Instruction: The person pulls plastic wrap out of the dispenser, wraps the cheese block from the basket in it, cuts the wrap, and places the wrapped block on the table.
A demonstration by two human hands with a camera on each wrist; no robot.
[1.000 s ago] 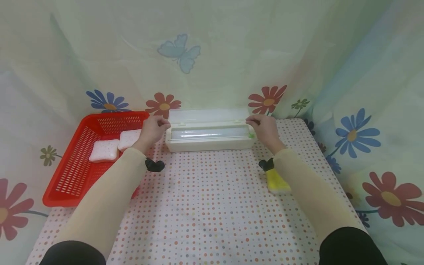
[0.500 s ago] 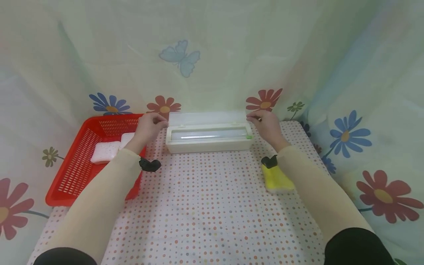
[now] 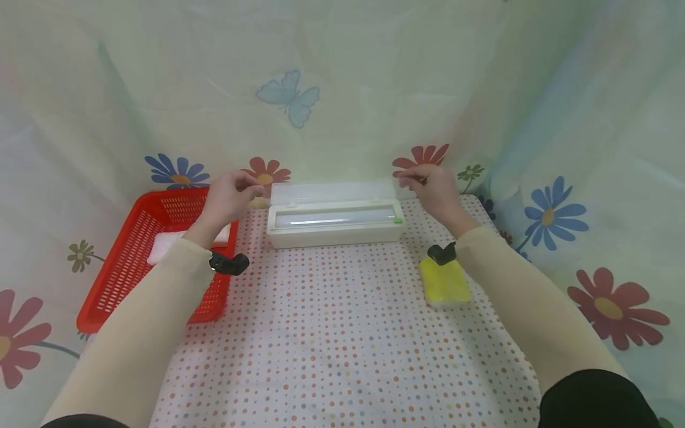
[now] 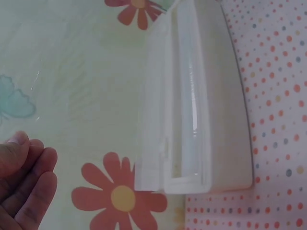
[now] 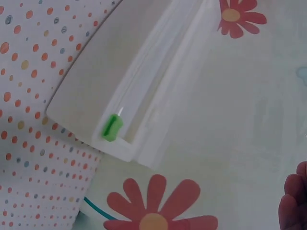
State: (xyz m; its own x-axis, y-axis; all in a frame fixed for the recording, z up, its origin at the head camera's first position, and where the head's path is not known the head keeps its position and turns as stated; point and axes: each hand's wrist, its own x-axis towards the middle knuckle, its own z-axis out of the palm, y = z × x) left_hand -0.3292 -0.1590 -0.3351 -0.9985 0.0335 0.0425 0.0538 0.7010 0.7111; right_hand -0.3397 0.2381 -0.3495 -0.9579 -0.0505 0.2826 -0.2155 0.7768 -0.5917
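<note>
A white cling film dispenser lies near the back edge of the table, its clear lid raised and a film roll showing inside. A green slide cutter sits at the right end of its slot. My left hand, beyond the dispenser's left end, has thumb and fingertips pinched together. Faint glints of clear cling film show beside those fingers in the left wrist view. My right hand pinches at the film's other side, past the right end. The film between them is barely visible.
To the left stands a red plastic basket with white sponge-like blocks, partly hidden by my left arm. A yellow sponge-like block lies near my right wrist. A flowered curtain hangs directly behind the table.
Both hands have lifted up and away from the dispenser, the left one leftwards over the basket's corner, the right one slightly rightwards. The dispenser stays in place with its lid up.
</note>
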